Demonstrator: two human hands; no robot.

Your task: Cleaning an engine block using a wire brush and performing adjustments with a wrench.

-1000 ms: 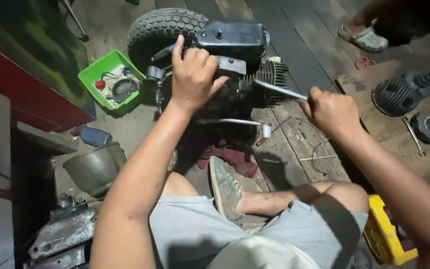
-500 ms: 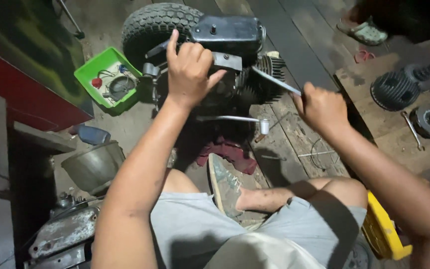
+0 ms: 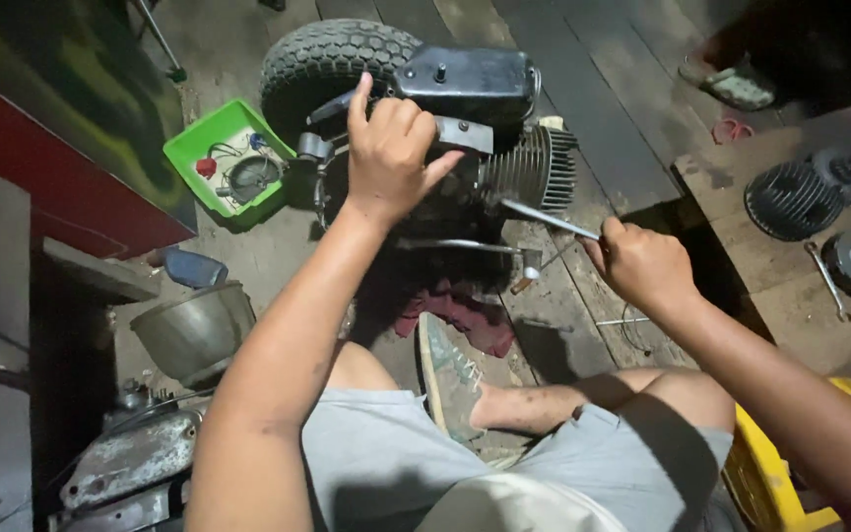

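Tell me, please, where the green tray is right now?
In the head view, the green tray sits upper left on the wooden floor, beside the knobby tyre.

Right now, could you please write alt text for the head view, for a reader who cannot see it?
A seated person's left hand grips the top of a small engine with a knobby tyre on a plank floor, while the right hand holds a slim metal tool against its cooling fins. A green tray of small parts sits left.
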